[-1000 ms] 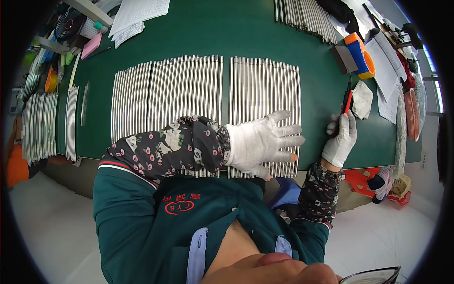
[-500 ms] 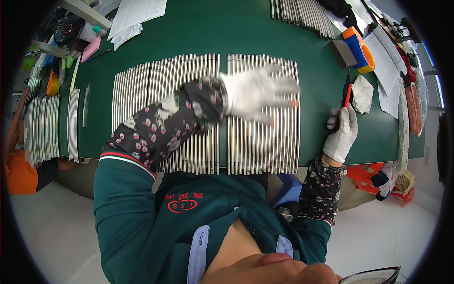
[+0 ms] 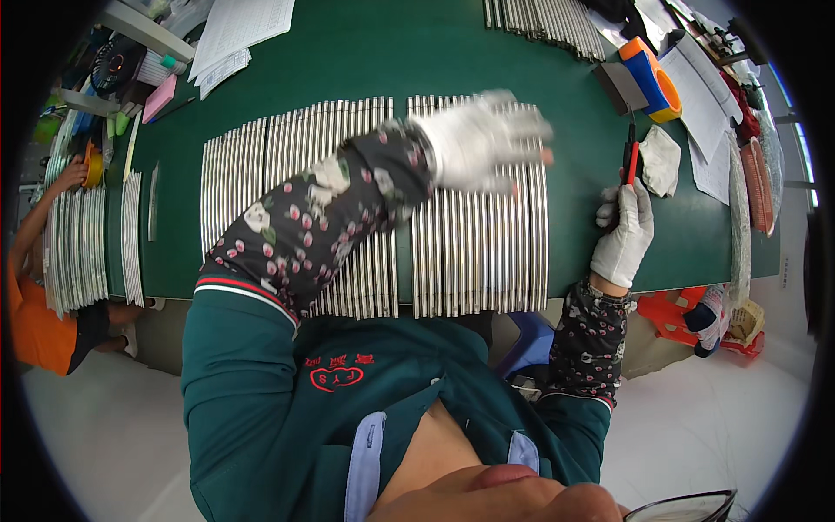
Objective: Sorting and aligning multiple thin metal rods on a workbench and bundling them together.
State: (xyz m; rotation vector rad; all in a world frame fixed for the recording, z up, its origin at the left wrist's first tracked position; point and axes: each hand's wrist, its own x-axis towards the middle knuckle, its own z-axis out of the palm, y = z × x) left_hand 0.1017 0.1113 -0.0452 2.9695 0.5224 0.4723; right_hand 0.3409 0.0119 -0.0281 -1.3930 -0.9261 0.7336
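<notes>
Two side-by-side groups of slim silver metal rods lie in rows on the green table: a left group (image 3: 235, 183) and a right group (image 3: 478, 252). My left hand (image 3: 478, 143), in a white glove with bare fingertips, stretches over the far part of the right group. Its fingers are spread and blurred by motion; whether it touches the rods I cannot tell. My right hand (image 3: 624, 235), also gloved, is closed round a slim red-handled tool (image 3: 632, 161) with a black front, right of the rods. A crumpled white cloth (image 3: 661, 161) lies beside this tool.
A blue-and-orange tape dispenser (image 3: 652, 83) with a grey block stands at the far right, near paper sheets (image 3: 696, 78). More rods (image 3: 544, 26) lie at the far edge. Leftward are bundled strips (image 3: 76, 248) and a co-worker's hand (image 3: 71, 174) at a yellow roll (image 3: 92, 165).
My left hand has moved a little farther away across the right group, fingers still spread. My right hand keeps its hold on the tool. The co-worker's hand has come to the yellow roll.
</notes>
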